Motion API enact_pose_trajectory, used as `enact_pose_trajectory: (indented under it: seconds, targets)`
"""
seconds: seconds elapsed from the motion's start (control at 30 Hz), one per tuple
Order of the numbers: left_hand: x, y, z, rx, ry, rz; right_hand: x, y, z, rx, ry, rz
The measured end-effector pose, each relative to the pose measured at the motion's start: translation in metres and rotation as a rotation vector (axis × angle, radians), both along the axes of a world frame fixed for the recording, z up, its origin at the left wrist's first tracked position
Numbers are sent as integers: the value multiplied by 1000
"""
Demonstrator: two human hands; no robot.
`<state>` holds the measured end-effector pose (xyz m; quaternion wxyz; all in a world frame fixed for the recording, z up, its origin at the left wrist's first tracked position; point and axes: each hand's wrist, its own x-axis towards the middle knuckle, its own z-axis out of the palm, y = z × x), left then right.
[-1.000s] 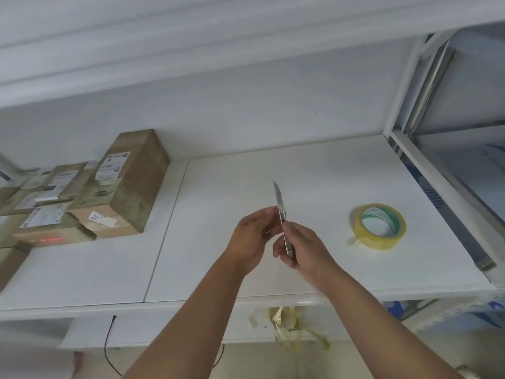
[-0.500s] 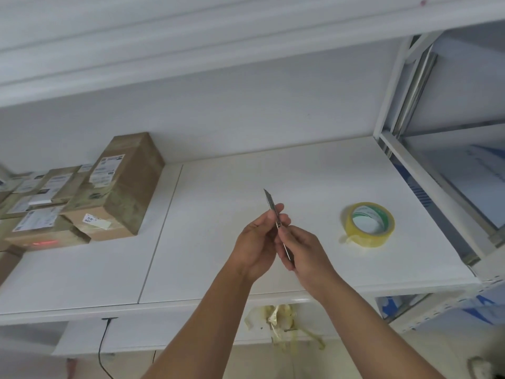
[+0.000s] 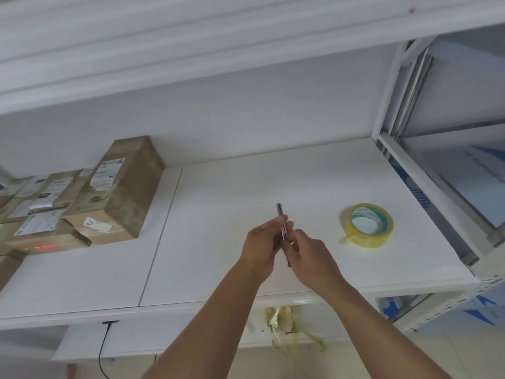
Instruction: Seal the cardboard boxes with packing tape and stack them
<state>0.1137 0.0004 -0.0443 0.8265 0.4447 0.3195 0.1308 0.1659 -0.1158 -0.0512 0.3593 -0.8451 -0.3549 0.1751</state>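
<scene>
Head view: my left hand and right hand meet mid-air over the counter, both pinched on a slim utility knife, tip up. Yellow tape roll lies flat to the right; labelled cardboard boxes stacked far left.

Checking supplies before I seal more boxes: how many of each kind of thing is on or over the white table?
Tape roll: 1
Utility knife, held by left hand and right hand: 1
Cardboard boxes: at least 4 clearly seen; the stack runs out of frame
Total: at least 6
</scene>
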Motion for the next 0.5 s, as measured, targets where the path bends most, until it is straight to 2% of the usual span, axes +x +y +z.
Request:
enact_pose_trajectory:
  seconds: [0.07,0.17,0.33,0.5]
  targets:
    - [5,-1,-5,14,61,23,4,5,-4,-176,-238,22]
    - [7,5,-11,88,198,48,26,12,-6,-391,-427,10]
    - [-10,12,-12,111,252,-1,76,25,-9,-718,-525,8]
    - [-36,22,-12,163,305,-50,84,38,-12,-868,-573,89]
